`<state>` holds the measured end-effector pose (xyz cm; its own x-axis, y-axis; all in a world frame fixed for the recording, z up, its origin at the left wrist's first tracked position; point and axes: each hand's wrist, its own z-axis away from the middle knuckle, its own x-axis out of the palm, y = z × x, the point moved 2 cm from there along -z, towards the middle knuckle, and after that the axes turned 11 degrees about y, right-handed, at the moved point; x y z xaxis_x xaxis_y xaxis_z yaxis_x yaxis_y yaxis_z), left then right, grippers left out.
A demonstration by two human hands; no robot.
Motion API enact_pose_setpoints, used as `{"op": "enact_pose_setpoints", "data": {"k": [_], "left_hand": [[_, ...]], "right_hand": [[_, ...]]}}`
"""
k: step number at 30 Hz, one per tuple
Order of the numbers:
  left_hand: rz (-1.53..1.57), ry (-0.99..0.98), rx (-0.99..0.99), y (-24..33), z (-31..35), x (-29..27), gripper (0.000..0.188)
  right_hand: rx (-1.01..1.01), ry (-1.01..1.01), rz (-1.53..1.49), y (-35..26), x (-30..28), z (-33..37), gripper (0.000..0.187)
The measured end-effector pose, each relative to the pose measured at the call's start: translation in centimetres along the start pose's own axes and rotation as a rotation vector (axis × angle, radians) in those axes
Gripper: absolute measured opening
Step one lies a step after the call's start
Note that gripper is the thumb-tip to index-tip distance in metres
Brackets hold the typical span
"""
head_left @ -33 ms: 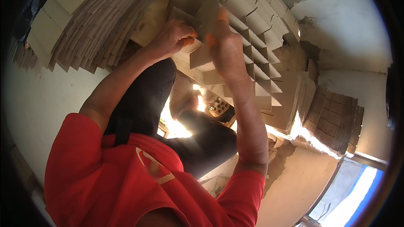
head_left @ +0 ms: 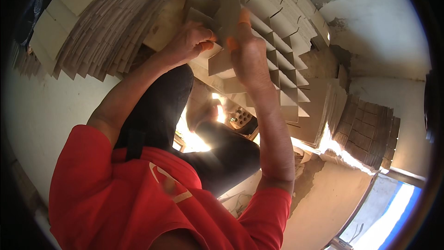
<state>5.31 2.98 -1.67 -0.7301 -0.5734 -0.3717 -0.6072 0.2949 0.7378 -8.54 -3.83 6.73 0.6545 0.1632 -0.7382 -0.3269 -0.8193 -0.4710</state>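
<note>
My right hand [head_left: 249, 58] is closed on an upright cardboard strip [head_left: 228, 2], with its orange-covered thumb and forefinger against the strip's side. To the left, my left hand [head_left: 192, 39] has its fingers bent in a pinch beside the strip's lower end. Orange covers sit on its fingertips too, and whatever lies between them is hard to make out. Under and around both hands spreads a cardboard divider grid [head_left: 286, 76] of crossed, slotted strips that form open cells. My right hand and forearm hide part of it.
A long row of stacked cardboard strips [head_left: 118, 18] leans at the upper left. Slotted sheets [head_left: 273, 0] lie beyond the grid. More bundled strips [head_left: 363, 127] stand at the right, beside cardboard sheets [head_left: 314, 115]. My bent legs [head_left: 159, 106] are below the grid.
</note>
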Motion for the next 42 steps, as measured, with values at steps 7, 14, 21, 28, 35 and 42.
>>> {"op": "enact_pose_setpoints", "data": {"k": [7,14,21,28,35,42], "left_hand": [[-0.001,-0.017,0.026,0.5,-0.4,0.2,0.012],[-0.057,-0.104,-0.005,0.0,-0.6,0.2,0.017],[-0.147,-0.029,0.209,0.2,-0.7,0.5,0.044],[-0.446,-0.158,0.444,0.2,-5.2,2.5,0.075],[-0.299,-0.618,0.391,-2.7,-10.0,5.2,0.046],[-0.483,-0.41,0.759,9.1,-11.3,0.6,0.015]], "right_hand": [[-0.014,-0.056,-0.021,2.7,3.0,1.7,0.057],[0.048,-0.244,0.155,3.0,3.1,1.6,0.03],[0.212,0.365,0.209,11.2,-2.0,1.3,0.033],[0.484,-0.231,0.436,15.4,-7.2,3.8,0.059],[0.289,-0.057,0.424,9.6,-2.8,8.2,0.019],[0.046,0.274,0.632,3.4,-9.7,8.5,0.023]]}}
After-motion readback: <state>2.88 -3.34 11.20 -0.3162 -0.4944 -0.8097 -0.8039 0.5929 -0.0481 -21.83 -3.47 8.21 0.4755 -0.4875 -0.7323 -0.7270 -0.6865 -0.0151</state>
